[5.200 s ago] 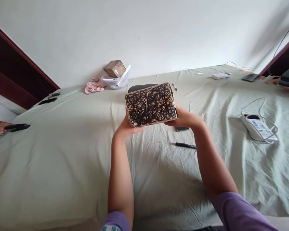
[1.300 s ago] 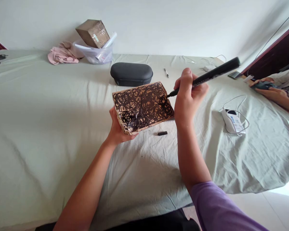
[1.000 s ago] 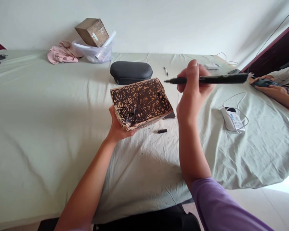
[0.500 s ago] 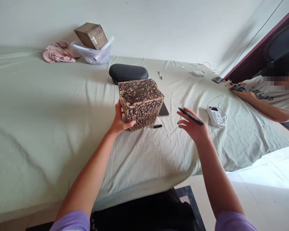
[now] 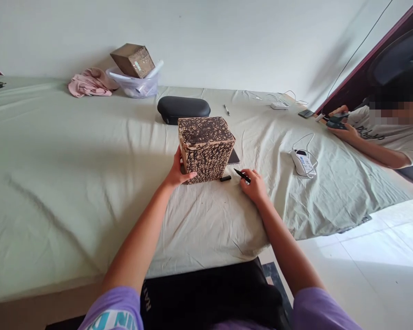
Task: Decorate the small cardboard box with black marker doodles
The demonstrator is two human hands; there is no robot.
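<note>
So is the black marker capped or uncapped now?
Uncapped. The marker in the right hand shows its bare tip, and its cap lies apart on the sheet beside the scribbled box.
</note>
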